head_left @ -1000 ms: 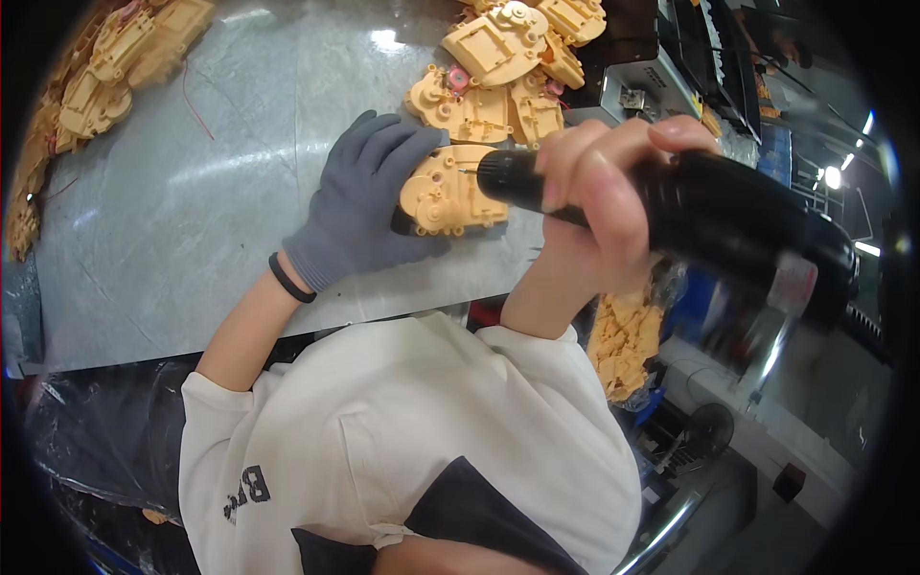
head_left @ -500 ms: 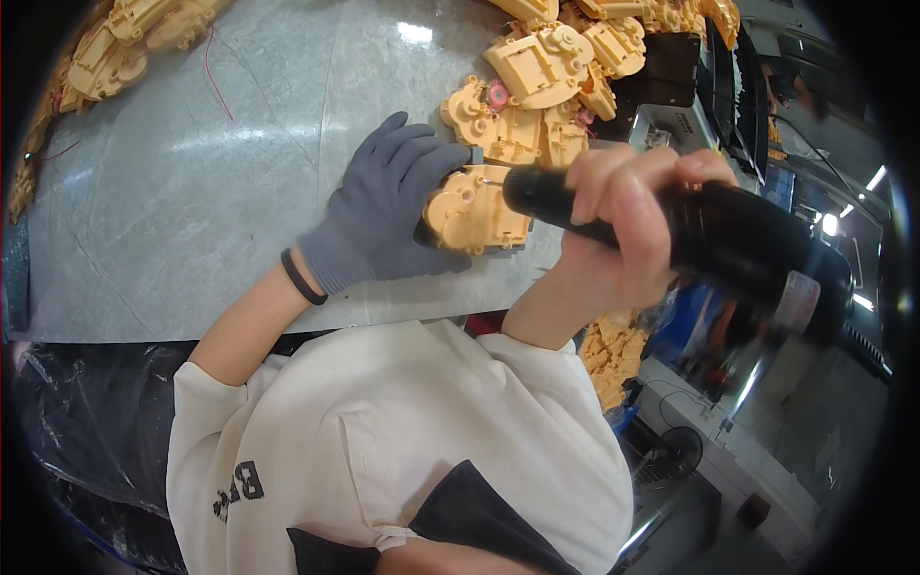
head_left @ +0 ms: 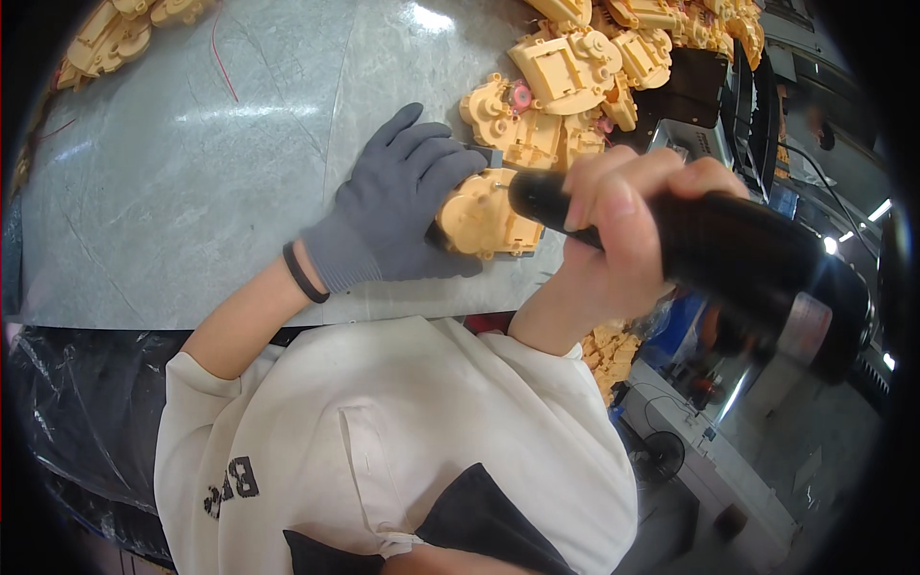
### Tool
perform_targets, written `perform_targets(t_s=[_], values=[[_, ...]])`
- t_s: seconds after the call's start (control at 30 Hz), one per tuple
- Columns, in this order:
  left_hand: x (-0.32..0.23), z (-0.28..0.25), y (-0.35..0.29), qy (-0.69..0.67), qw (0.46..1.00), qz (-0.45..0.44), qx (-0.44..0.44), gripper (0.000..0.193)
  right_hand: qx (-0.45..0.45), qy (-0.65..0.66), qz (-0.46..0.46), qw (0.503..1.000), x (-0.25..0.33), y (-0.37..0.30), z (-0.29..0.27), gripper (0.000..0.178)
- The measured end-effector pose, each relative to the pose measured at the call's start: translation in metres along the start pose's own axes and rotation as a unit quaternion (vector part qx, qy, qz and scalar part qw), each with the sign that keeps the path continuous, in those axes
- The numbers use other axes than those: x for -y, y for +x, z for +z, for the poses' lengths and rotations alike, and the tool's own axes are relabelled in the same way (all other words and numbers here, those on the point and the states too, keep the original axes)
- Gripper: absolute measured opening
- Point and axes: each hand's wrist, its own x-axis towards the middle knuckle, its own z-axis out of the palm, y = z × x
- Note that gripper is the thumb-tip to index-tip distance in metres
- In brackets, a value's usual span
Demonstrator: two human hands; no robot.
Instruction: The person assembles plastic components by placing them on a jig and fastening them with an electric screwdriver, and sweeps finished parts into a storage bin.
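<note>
My left hand (head_left: 388, 206), in a grey glove, is closed around the left side of a pale orange plastic gear housing (head_left: 487, 216). The housing rests on a dark block (head_left: 494, 156), most of which is hidden. From the right, my bare right hand (head_left: 623, 216) grips a thick black electric screwdriver (head_left: 733, 244), held slantwise with its nose over the housing's upper right part. Whether the bit touches a screw cannot be made out. Just beyond lies another orange housing (head_left: 532, 139) with a small red round part (head_left: 520, 97) on it.
More orange housings (head_left: 570, 72) are heaped at the far right, others (head_left: 120, 38) at the far left. A thin red wire (head_left: 222, 62) lies on the grey tabletop (head_left: 192, 192). A dark box (head_left: 685, 86) and a metal device (head_left: 685, 139) stand on the right.
The view has shifted slightly, so the table things sit farther right. The screwdriver's nose has come a little closer over the housing, and less of its bit shows. Both hands keep their grip.
</note>
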Motion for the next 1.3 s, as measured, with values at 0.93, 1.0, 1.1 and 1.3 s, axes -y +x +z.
perform_targets(t_s=[0.93, 1.0, 1.1, 1.3], values=[[-0.038, -0.026, -0.012, -0.269, 0.950, -0.031, -0.155, 0.050, -0.119, 0.298, -0.116, 0.940, 0.052, -0.019, -0.122, 0.023], [-0.047, -0.032, -0.013, -0.284, 0.946, -0.019, -0.154, 0.049, -0.192, 0.193, -0.111, 0.956, 0.046, -0.031, -0.122, 0.027], [-0.047, -0.035, -0.015, -0.287, 0.944, 0.015, -0.160, 0.045, -0.196, 0.098, -0.117, 0.969, 0.025, -0.039, -0.121, 0.034], [-0.044, -0.072, -0.034, -0.313, 0.912, -0.029, -0.262, 0.043, -0.202, 0.080, -0.044, 0.975, -0.017, -0.060, -0.119, 0.047]])
